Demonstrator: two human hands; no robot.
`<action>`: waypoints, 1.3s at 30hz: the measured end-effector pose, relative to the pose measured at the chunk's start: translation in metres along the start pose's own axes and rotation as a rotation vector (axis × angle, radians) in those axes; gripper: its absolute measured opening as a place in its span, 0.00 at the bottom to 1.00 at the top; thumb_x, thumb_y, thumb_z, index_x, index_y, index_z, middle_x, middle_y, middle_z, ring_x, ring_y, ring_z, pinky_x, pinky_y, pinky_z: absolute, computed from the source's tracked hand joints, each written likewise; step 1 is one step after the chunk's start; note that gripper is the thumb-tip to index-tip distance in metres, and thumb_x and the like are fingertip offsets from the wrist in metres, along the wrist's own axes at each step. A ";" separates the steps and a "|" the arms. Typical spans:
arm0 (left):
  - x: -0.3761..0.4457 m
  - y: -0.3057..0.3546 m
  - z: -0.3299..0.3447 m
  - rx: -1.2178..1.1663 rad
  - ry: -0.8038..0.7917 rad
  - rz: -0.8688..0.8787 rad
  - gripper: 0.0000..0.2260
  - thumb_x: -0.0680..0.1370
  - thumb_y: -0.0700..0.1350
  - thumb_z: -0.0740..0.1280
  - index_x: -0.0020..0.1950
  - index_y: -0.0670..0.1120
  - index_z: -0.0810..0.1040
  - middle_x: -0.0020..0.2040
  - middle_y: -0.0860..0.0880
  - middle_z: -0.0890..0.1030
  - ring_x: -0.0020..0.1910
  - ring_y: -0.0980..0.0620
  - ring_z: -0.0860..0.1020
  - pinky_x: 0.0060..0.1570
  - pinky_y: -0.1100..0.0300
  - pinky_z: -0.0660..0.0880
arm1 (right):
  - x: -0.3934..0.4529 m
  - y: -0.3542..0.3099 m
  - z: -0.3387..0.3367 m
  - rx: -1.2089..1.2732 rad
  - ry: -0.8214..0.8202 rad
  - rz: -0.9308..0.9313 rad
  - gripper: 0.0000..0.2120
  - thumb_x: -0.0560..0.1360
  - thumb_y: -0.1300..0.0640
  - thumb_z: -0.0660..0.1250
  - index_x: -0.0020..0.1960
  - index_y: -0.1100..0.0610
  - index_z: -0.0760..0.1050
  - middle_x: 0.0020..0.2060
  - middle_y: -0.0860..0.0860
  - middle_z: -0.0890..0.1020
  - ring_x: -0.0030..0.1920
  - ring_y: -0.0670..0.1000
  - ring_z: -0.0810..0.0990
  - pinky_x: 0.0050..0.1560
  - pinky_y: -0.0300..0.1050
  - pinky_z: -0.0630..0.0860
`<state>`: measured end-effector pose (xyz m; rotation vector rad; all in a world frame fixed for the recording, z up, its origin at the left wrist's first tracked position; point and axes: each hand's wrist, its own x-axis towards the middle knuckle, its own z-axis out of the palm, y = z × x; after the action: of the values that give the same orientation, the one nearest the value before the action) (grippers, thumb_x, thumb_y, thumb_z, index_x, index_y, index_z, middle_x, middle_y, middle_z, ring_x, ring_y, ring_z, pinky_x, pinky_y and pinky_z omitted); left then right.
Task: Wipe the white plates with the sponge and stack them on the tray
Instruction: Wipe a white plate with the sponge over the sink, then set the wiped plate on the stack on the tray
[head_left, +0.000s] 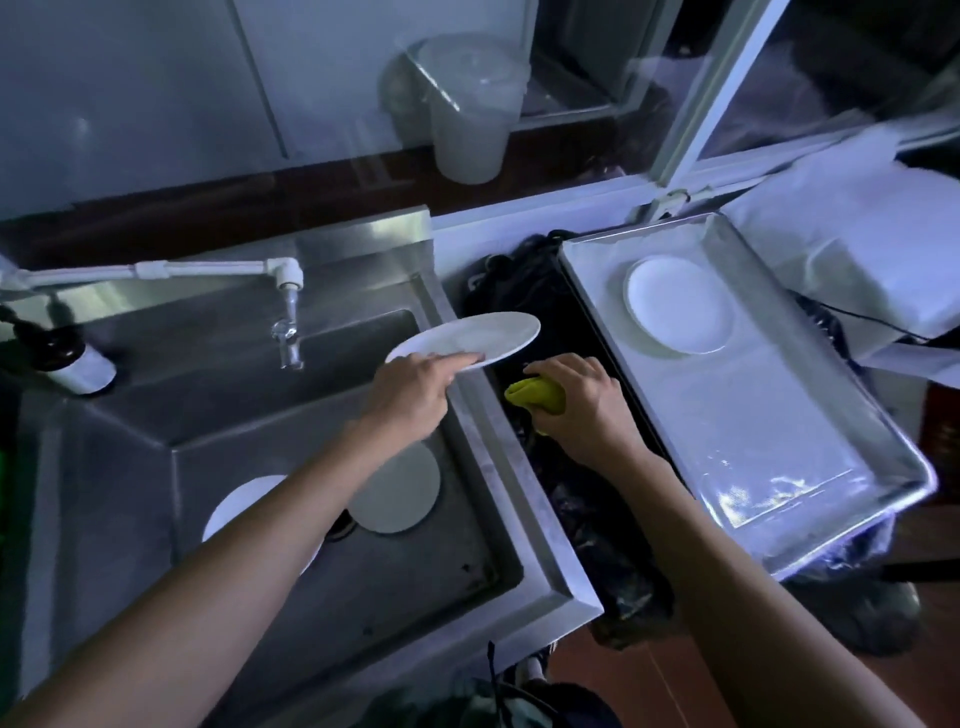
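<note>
Slippage is risked: white plate (467, 336) is pinched only at its rim by left hand (410, 397) above sink (524, 525) edge; right hand (582, 402) is clenched on yellow sponge (535, 396).

Sink (291, 415): brushed dull metal, scuffed near its basin corner; tray (831, 467): shiny reflective metal; held plate (467, 335): smooth glossy white, ceramic-looking; sponge (535, 397): soft matt yellow; tap pipe (208, 270): white plastic; cup (470, 119): translucent plastic.

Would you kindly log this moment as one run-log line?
left hand: holds plate | right hand: grips sponge | tray: one stacked plate | sink: two plates
</note>
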<state>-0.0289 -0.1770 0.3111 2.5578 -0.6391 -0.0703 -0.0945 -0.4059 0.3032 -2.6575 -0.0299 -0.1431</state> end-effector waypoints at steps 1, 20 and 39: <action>0.011 0.012 0.006 0.026 0.003 0.026 0.30 0.77 0.30 0.60 0.71 0.57 0.77 0.58 0.47 0.85 0.55 0.42 0.82 0.47 0.50 0.77 | 0.000 0.012 -0.011 0.009 0.007 0.006 0.27 0.67 0.52 0.75 0.65 0.46 0.77 0.60 0.45 0.79 0.59 0.55 0.75 0.54 0.57 0.75; 0.194 0.202 0.147 0.174 -0.048 0.319 0.31 0.72 0.27 0.60 0.70 0.50 0.79 0.66 0.47 0.81 0.64 0.43 0.79 0.59 0.45 0.76 | -0.026 0.235 -0.100 0.102 0.140 0.205 0.29 0.65 0.55 0.71 0.62 0.37 0.69 0.55 0.40 0.79 0.52 0.53 0.74 0.50 0.56 0.76; 0.252 0.221 0.248 0.533 -0.302 0.329 0.33 0.80 0.37 0.61 0.82 0.54 0.54 0.82 0.48 0.57 0.81 0.43 0.54 0.76 0.41 0.56 | -0.020 0.289 -0.075 0.158 0.087 0.290 0.24 0.67 0.50 0.72 0.62 0.40 0.75 0.55 0.40 0.79 0.50 0.51 0.73 0.51 0.54 0.74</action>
<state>0.0590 -0.5740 0.2176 2.9250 -1.3419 -0.1996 -0.1088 -0.6968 0.2347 -2.4630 0.3565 -0.1526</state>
